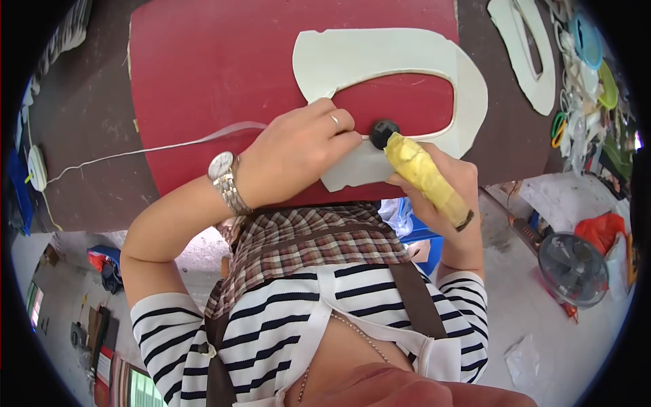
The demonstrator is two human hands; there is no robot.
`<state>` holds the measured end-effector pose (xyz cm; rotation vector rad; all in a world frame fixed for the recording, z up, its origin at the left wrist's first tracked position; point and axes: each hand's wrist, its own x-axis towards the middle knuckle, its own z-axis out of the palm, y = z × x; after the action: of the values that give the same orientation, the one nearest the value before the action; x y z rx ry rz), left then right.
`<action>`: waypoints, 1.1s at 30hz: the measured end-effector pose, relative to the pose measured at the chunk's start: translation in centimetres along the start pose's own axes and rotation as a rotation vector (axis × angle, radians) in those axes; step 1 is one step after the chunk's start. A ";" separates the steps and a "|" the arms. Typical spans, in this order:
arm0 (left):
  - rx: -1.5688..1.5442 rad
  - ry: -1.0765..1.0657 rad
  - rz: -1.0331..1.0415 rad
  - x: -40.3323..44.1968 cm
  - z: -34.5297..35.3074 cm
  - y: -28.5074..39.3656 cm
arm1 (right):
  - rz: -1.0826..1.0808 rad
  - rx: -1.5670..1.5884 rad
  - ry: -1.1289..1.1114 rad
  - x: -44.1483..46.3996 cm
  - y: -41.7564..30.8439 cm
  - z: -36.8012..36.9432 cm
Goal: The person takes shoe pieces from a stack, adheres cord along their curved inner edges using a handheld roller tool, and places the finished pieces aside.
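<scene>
A white, U-shaped shoe upper (pixel 393 49) lies flat on the red board, its narrow opening showing red through the middle. My left hand (pixel 298 150), with a ring and a wristwatch, rests over the near arm of the upper. Its fingers are curled closed around a thin white tape (pixel 196 140), which trails in from the left; the fingertips are partly hidden. In my right hand (pixel 447 178) is a hammer (pixel 424 175) with a yellow-wrapped handle. Its round black head touches or hovers just above the upper's inner edge, close to my left fingers; I cannot tell which.
A red board (pixel 210 74) covers the middle of the brown table (pixel 81 122). A white tape reel (pixel 36 167) sits at the left. Another white upper (pixel 525 54) lies at the right, beside scissors (pixel 558 129) and hanging clutter. A fan (pixel 573 269) stands below, on the right.
</scene>
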<state>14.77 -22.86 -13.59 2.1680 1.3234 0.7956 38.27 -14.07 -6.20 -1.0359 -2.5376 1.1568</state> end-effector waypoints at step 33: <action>0.056 0.191 -0.160 -2.9 -0.5 0.4 | 0.365 -0.328 0.620 -2.1 9.1 -3.5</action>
<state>13.61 -25.63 -13.65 2.0372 1.6096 0.9289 46.00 -9.19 -10.03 -1.6742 -2.1123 0.3660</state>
